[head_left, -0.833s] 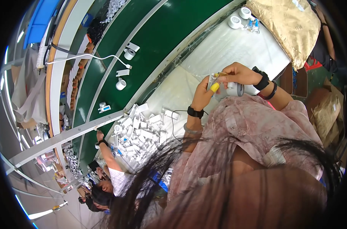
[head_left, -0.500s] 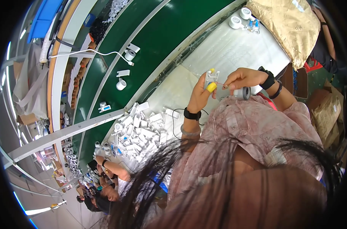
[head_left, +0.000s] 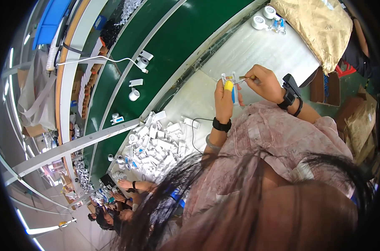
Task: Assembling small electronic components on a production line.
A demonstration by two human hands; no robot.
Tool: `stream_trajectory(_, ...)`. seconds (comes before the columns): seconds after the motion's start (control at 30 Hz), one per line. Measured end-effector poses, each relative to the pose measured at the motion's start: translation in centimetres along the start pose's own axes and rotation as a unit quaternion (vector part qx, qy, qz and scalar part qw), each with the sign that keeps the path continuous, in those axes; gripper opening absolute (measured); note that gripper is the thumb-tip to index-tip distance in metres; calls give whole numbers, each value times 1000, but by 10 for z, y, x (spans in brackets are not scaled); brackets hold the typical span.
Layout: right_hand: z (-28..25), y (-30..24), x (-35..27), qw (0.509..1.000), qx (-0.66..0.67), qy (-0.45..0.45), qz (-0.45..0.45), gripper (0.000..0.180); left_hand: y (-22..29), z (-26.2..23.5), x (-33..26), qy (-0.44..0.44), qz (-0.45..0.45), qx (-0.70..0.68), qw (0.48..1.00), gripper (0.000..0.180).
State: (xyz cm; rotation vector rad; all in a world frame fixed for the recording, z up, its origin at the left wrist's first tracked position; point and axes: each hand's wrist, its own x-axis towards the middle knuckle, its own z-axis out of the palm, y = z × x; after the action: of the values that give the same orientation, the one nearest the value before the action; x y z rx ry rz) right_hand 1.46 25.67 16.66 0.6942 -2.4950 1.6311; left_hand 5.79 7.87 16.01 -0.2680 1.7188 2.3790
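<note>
Right hand (head_left: 262, 84) shifted forward | pinching brownish item (head_left: 244, 77) | left hand (head_left: 224, 103) (fingers forward) gripping white frame (head_left: 235, 93)

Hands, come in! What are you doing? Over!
Left hand gripping white-and-blue part. Right hand pinching small thin piece near the part's upper end. Dark cable nearby, left side.

Your held piece (head_left: 234, 98): looks smooth, plastic
Your garment (head_left: 277, 129): matt, creased cloth
Green belt (head_left: 169, 54): smooth, faintly glossy
Brown sack (head_left: 315, 27): crinkled, papery
</note>
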Motion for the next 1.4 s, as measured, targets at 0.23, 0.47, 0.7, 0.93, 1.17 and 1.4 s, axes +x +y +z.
stream_trajectory(0.23, -5, -3, 0, 998, 37, -40, -24, 18, -2, 2, 0, 9, -4, -13, 1000, 24)
stream_trajectory(0.47, -1, -3, -5, 990, -35, -5, -136, 19, 1, 8, -6, -2, 29, -6, 1000, 24)
stream_trajectory(0.7, -3, -2, -6, 987, 3, -21, -160, 19, 3, 10, -12, -46, 58, 3, 997, 30)
stream_trajectory(0.93, 4, -2, -10, 988, 6, 20, -153, 18, 8, 19, -17, -26, 50, 25, 998, 28)
stream_trajectory(1.17, 5, -3, -10, 982, -17, 41, -184, 23, 11, 22, -22, -30, 51, 40, 997, 29)
stream_trajectory(1.4, 4, 2, -12, 980, -26, 48, -193, 24, 9, 24, -23, -34, 55, 62, 996, 32)
